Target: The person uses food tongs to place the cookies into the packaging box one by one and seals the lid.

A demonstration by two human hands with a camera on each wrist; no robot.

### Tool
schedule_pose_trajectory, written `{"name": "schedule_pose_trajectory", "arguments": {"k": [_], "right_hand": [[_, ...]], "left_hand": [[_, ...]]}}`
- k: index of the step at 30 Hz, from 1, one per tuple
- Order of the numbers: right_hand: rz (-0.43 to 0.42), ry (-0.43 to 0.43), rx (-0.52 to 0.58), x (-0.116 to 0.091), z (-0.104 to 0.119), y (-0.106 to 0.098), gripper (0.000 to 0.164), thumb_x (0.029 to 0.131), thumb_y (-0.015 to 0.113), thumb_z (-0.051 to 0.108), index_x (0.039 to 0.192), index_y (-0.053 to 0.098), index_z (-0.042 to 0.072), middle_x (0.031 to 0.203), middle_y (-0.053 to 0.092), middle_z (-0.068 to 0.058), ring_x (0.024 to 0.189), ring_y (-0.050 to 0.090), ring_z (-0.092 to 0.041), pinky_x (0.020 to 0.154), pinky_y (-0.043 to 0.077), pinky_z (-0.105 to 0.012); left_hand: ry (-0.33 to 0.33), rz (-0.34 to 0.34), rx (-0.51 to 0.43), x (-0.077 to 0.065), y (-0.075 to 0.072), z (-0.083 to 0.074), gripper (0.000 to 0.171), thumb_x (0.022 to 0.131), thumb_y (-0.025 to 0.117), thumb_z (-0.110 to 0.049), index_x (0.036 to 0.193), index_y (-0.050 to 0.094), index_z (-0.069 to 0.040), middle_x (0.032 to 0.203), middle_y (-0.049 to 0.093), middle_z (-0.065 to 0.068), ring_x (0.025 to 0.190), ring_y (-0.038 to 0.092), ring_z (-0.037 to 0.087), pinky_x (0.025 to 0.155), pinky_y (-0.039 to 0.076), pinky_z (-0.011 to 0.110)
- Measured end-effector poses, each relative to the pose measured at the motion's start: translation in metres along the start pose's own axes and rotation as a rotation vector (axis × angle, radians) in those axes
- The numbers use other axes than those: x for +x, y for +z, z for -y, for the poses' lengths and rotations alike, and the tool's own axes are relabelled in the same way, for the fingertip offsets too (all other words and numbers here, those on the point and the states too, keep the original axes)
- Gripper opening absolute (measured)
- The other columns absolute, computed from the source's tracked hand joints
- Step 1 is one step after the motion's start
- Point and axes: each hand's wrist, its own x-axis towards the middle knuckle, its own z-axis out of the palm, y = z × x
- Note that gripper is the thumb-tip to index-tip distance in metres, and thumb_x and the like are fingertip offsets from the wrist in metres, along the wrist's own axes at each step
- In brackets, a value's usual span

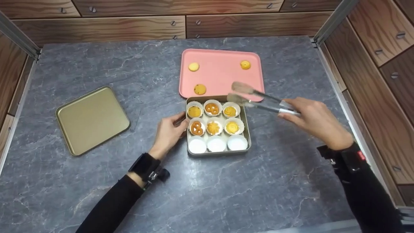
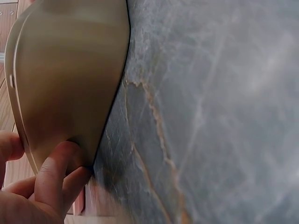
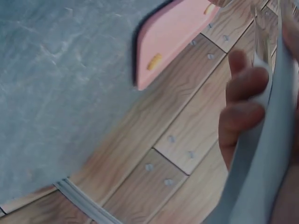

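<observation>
A gold tin box (image 1: pixel 248 136) sits mid-table, lined with white paper cups (image 1: pixel 216 144). Pretzels (image 1: pixel 197 128) and other cookies (image 1: pixel 213 127) fill its two far rows; the near row's three cups show bare white bottoms. At the tin's left side, my left hand (image 1: pixel 169 131) grips the edge; in the left wrist view, fingers (image 2: pixel 53 172) press the outer wall. Metal tongs (image 1: pixel 268 108) are held in my right hand (image 1: pixel 315 119). Their tips are apart with nothing between, over the tin's far right corner and the pink tray's near edge. The right wrist view shows fingers (image 3: pixel 243 112) curled around the tongs.
The pink tray (image 1: pixel 220 74) lies just behind the tin, bearing a pale round cookie (image 1: pixel 193 67), a speckled cookie (image 1: pixel 200 89) and a swirled cookie (image 1: pixel 245 65). A gold lid (image 1: pixel 93 121) lies at left. Wood-patterned panels (image 1: pixel 129 29) border the marbled table (image 1: pixel 155 200).
</observation>
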Motion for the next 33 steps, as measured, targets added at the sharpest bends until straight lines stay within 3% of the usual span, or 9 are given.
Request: {"name": "schedule_pose_trajectory", "arguments": {"k": [6,11,16,22,33], "right_hand": [[-0.162,0.197,-0.028,0.009,-0.009,0.015,0.044,0.095,0.077,0.027,0.125,0.068,-0.003,0.096,0.072,-0.022,0.075,0.067,-0.04,0.062,0.056,-0.058],[-0.208,0.288,-0.08,0.02,-0.014,0.031,0.037,0.098,0.074,0.029,0.111,0.069,-0.005,0.084,0.066,-0.021,0.066,0.061,-0.04,0.053,0.049,-0.059],[-0.212,0.356,-0.103,0.033,-0.021,0.044,0.037,0.098,0.073,0.035,0.09,0.063,-0.001,0.076,0.061,-0.02,0.062,0.059,-0.044,0.05,0.045,-0.061],[-0.19,0.428,-0.073,0.05,-0.027,0.051,0.043,0.099,0.07,0.04,0.088,0.063,-0.002,0.081,0.065,-0.027,0.068,0.062,-0.05,0.055,0.047,-0.065],[-0.131,0.475,-0.081,0.066,-0.028,0.058,0.044,0.097,0.072,0.04,0.079,0.057,0.003,0.075,0.062,-0.024,0.067,0.062,-0.051,0.052,0.046,-0.064]], "left_hand": [[0.043,-0.022,0.029,0.001,0.001,0.001,0.046,0.098,0.069,-0.015,0.141,0.06,-0.001,0.131,0.069,0.019,0.074,0.071,0.022,0.058,0.062,0.03],[0.053,-0.025,0.026,0.0,0.001,0.0,0.046,0.099,0.069,-0.016,0.141,0.06,0.0,0.131,0.068,0.02,0.081,0.073,0.022,0.061,0.063,0.03],[0.065,-0.031,0.035,-0.001,0.001,0.001,0.046,0.098,0.07,-0.016,0.14,0.06,0.001,0.131,0.068,0.021,0.087,0.074,0.023,0.065,0.064,0.031],[0.074,-0.041,0.086,-0.002,0.001,0.001,0.046,0.099,0.07,-0.02,0.139,0.061,0.0,0.13,0.069,0.021,0.073,0.073,0.027,0.056,0.061,0.026],[0.075,-0.038,0.071,-0.003,0.0,0.003,0.046,0.1,0.07,-0.019,0.14,0.06,0.001,0.132,0.067,0.022,0.074,0.072,0.027,0.056,0.061,0.029]]}}
